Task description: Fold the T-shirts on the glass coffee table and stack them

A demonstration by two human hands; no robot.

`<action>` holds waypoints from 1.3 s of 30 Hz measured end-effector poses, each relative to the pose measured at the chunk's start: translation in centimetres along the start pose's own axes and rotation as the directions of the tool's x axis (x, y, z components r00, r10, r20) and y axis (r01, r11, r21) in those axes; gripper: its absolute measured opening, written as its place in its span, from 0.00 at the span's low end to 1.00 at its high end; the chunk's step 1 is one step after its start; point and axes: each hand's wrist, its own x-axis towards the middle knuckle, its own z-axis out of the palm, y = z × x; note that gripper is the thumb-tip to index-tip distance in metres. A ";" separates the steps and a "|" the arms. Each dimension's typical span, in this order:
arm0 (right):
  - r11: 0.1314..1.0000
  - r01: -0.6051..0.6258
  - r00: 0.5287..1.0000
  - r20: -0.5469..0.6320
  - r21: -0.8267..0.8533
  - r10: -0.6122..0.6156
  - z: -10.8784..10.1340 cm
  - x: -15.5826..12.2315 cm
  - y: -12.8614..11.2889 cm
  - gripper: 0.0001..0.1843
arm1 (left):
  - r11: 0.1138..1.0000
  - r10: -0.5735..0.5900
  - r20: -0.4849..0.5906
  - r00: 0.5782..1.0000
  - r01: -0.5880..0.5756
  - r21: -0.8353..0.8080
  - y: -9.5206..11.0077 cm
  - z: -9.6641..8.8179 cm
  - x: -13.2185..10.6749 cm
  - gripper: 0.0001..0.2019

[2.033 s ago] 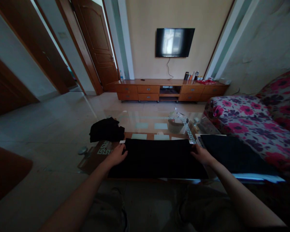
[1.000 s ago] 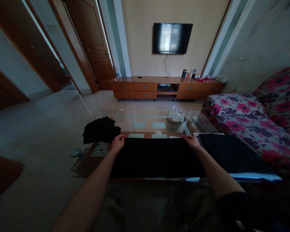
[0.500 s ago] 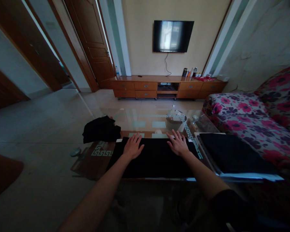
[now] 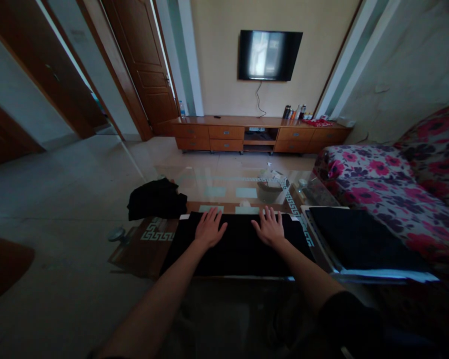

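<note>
A flat black cloth (image 4: 239, 249) lies spread on the near part of a glass coffee table (image 4: 224, 187). My left hand (image 4: 209, 229) rests flat on its far left part, fingers spread. My right hand (image 4: 269, 228) lies flat on its far right part, fingers spread too. Both hands are open and hold nothing. A crumpled black garment (image 4: 156, 199) sits on the table's left corner, apart from both hands. To the right, a folded dark cloth (image 4: 355, 237) lies on a white board.
A small bowl (image 4: 268, 190) and bits of clutter stand on the table's far right. A floral sofa (image 4: 389, 179) runs along the right. A wooden TV cabinet (image 4: 254, 133) and wall TV (image 4: 270, 55) are at the back. Wooden doors (image 4: 142, 65) are at the left, with tiled floor (image 4: 60, 199) beside them.
My hands gripped the cloth's far corners, then let go and moved inward. They now lie flat and open on the cloth, slightly closer together than half a second ago.
</note>
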 end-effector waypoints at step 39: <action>0.997 -0.071 0.997 -0.006 0.019 0.071 1.1 -2.1 9.0 0.43 | 0.991 -0.119 0.056 0.991 0.122 -0.053 -9.4 -1.5 -3.1 0.31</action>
